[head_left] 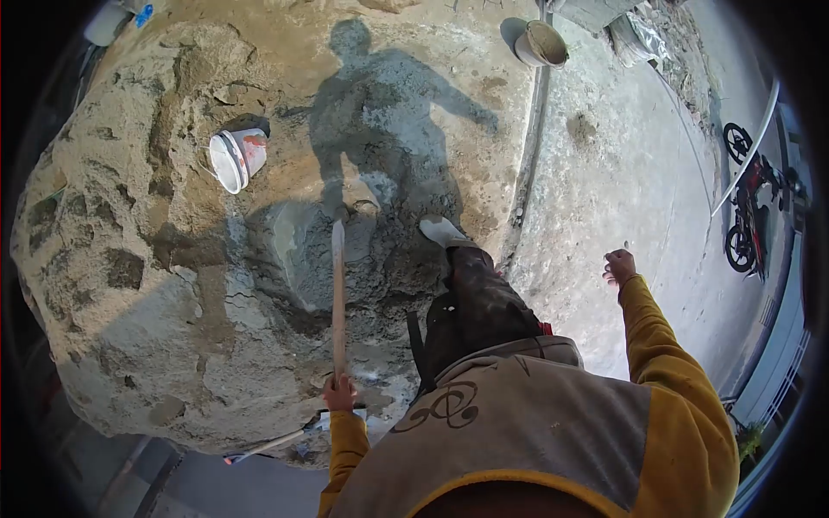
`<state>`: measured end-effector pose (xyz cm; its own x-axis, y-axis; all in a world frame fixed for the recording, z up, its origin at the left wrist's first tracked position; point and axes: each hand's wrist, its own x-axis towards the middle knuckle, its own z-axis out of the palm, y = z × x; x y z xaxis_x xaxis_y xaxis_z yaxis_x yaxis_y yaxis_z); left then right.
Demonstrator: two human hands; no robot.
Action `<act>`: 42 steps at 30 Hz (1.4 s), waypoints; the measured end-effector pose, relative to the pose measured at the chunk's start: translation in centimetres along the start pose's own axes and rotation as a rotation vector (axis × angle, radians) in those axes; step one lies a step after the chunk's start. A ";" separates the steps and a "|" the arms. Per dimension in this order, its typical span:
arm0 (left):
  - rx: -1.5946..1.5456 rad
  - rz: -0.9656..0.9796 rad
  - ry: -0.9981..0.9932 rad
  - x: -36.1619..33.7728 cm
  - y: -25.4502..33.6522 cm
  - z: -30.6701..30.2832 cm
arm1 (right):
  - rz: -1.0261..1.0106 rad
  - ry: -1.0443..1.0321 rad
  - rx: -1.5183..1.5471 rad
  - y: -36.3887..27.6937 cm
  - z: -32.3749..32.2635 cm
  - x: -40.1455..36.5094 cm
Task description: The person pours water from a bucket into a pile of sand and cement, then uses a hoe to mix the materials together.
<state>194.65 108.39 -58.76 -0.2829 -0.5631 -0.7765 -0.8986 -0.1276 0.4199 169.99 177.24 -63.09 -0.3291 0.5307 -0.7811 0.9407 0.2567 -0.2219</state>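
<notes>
My left hand is closed round the lower part of a long wooden handle. That handle runs straight away from me over a heap of wet grey mortar, and its far end is pale. What kind of tool it belongs to does not show clearly. Out to my right, above the concrete floor, my right hand has its fingers curled in, with nothing visible in them. My foot in a whitish shoe stands at the edge of the wet mix.
A white bucket lies tipped on the sand pile. Another bucket stands beyond a narrow groove in the floor. Another long-handled tool lies near the pile's lower edge. A motorcycle is parked far right.
</notes>
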 end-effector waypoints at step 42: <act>0.359 -0.498 0.502 -2.8 16.8 10.6 | -0.335 -0.194 -0.634 -47.2 6.1 42.1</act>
<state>176.86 116.47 -54.48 0.2891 -0.8211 -0.4921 -0.9571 -0.2383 -0.1646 112.22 182.49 -89.06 -0.5142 0.2045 -0.8329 0.5445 0.8282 -0.1328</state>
